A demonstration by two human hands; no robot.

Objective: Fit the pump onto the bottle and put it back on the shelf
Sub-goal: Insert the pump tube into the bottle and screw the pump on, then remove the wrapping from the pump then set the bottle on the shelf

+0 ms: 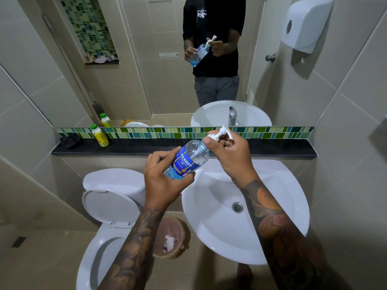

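A clear bottle (191,156) with a blue label and blue gel is tilted, neck pointing up and to the right, above the left rim of the sink. My left hand (162,180) grips its lower end. The white pump (222,132) sits in the bottle's neck, its tube visible inside the bottle. My right hand (227,154) is closed around the pump's collar, thumb on the neck. The dark shelf (272,147) runs along the wall just behind both hands.
A white sink (211,237) with a drain lies below my hands, its tap (232,118) at the mirror. A yellow bottle with a green cap (100,136) and a dark cloth (70,141) rest on the shelf's left end. Toilet (109,210) and bin (170,237) stand lower left.
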